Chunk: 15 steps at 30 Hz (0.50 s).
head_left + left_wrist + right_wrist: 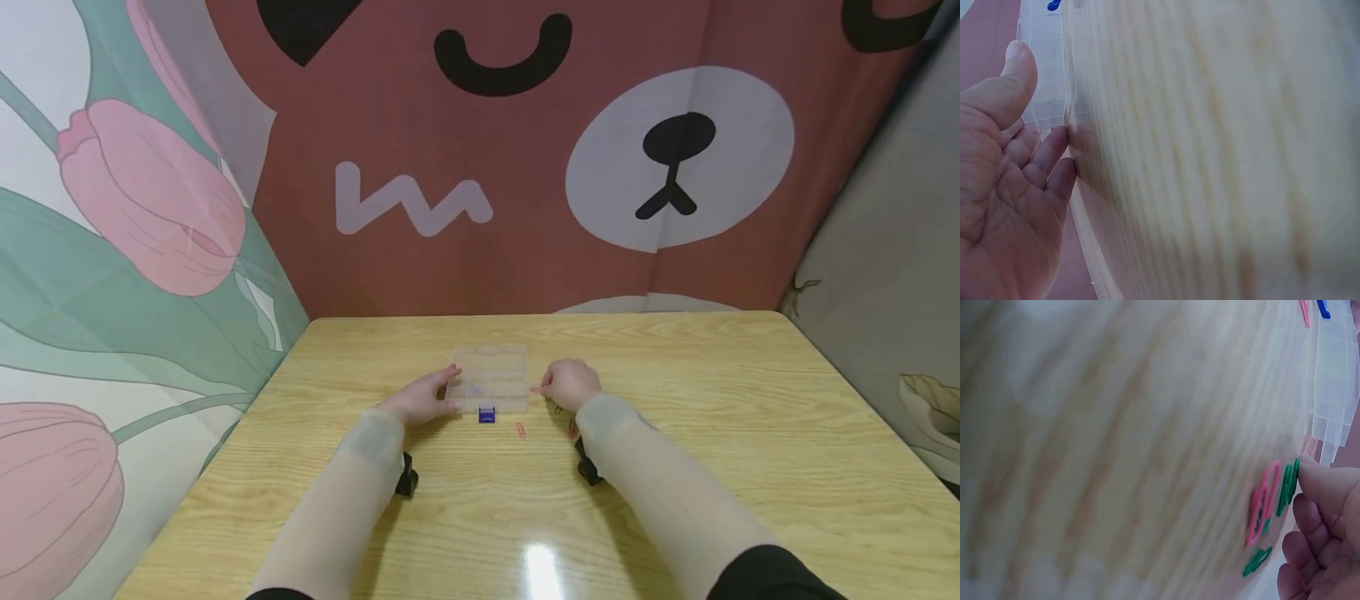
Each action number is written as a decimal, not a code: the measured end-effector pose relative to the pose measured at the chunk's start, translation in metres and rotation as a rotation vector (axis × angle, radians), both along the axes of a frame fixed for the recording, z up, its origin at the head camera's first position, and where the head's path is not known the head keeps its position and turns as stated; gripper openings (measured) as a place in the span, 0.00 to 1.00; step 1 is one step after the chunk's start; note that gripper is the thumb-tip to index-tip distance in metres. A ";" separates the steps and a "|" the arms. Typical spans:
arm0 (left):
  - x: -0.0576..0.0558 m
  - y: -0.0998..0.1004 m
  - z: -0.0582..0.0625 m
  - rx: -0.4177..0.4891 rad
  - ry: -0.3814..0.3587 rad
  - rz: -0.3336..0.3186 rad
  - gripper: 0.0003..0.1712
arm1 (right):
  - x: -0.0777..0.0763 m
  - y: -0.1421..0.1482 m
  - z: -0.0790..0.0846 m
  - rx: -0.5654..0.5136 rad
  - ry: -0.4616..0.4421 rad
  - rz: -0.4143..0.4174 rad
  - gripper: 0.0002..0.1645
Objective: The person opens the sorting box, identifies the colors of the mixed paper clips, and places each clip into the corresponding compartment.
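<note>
A clear plastic compartment box (491, 379) stands near the middle of the table, with a blue latch (487, 414) at its front. At the box's left end, my left hand (420, 398) touches it, thumb and fingers spread apart and loosely bent. Just beyond the opposite end, my right hand (572, 384) pinches a small pink paper clip (1310, 447) between thumb and forefinger. Beneath that hand lie green paper clips (1285, 490) and a larger-looking pink paper clip (1263, 503). Another pink paper clip (521, 430) lies in front of the box.
The wooden table (675, 450) reaches back to a brown cloth (525, 275) with a bear face. A flowered cloth (150, 333) hangs on the left. Both wrists wear dark camera mounts (406, 477).
</note>
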State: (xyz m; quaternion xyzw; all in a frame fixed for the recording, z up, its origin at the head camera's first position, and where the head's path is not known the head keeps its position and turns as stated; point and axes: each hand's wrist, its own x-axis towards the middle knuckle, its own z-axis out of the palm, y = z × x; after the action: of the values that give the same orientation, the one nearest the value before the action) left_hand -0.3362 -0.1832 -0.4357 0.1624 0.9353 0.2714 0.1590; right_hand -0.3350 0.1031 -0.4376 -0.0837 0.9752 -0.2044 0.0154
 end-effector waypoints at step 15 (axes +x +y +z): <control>0.001 0.002 0.003 -0.018 -0.001 0.003 0.41 | 0.000 0.011 0.008 -0.267 0.049 -0.056 0.08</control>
State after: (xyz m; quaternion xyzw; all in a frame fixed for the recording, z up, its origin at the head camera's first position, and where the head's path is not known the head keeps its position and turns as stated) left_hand -0.3355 -0.1815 -0.4331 0.1593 0.9379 0.2633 0.1603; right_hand -0.3345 0.1141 -0.4293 -0.0626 0.9414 -0.3304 -0.0253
